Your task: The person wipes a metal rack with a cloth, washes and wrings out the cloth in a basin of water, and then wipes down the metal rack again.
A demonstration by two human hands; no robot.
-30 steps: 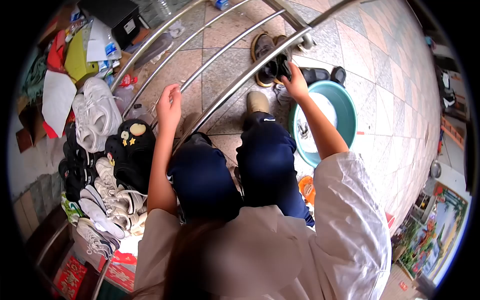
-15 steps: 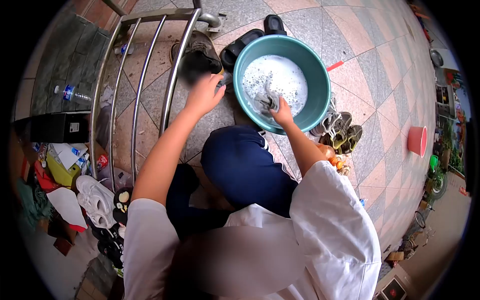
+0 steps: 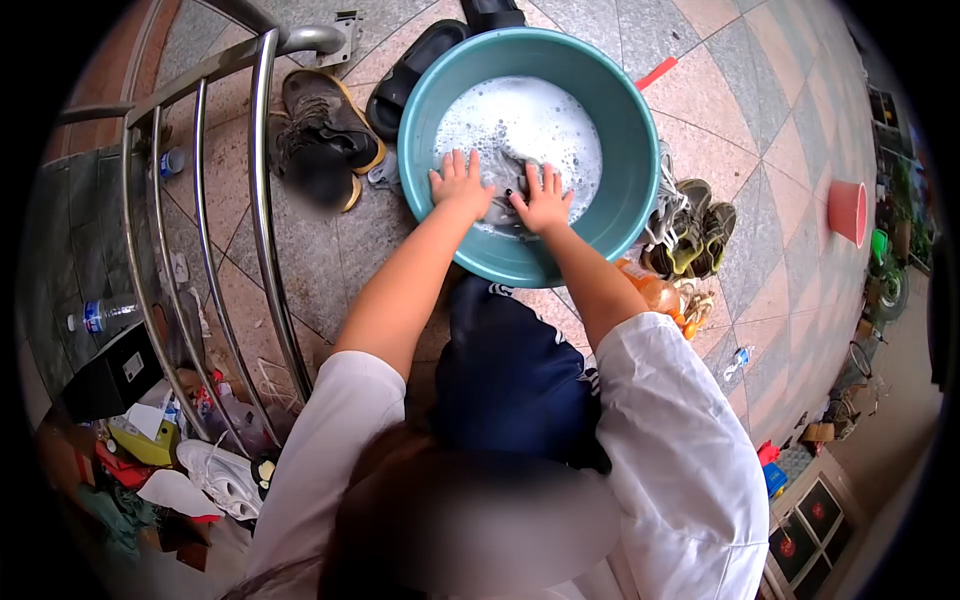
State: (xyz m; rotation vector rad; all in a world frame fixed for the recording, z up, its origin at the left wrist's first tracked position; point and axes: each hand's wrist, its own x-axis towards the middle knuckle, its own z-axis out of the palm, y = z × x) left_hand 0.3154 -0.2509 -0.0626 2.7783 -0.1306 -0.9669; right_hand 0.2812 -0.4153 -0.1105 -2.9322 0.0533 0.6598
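Currently, both hands are inside the green basin [image 3: 622, 120], at the upper centre of the frame. The basin contains white suds [image 3: 560, 115]. A wet grey cloth [image 3: 503, 178] lies partly submerged at the near side of the suds, between and beneath the hands.

Left hand [image 3: 462, 187]: palm down, fingers extended and spread, none visibly curled around the cloth. Right hand [image 3: 545, 205]: likewise flat, fingers apart, thumb angled toward the left hand. Firmness of contact below the foam cannot be determined.

Step in hand, by judgement: pressing or spreading the cloth in soapy water with two flat hands. From this position, a further pressing stroke calls for even downward force from both palms; lifting or rubbing would first require the fingers to close on the fabric.

Adjacent items: brown shoes [image 3: 335, 110], upper left, beside the metal railing [image 3: 262, 180]; black slippers [image 3: 410, 75], just beside the basin's left rim; dark sneakers [image 3: 690, 235], right of the basin.
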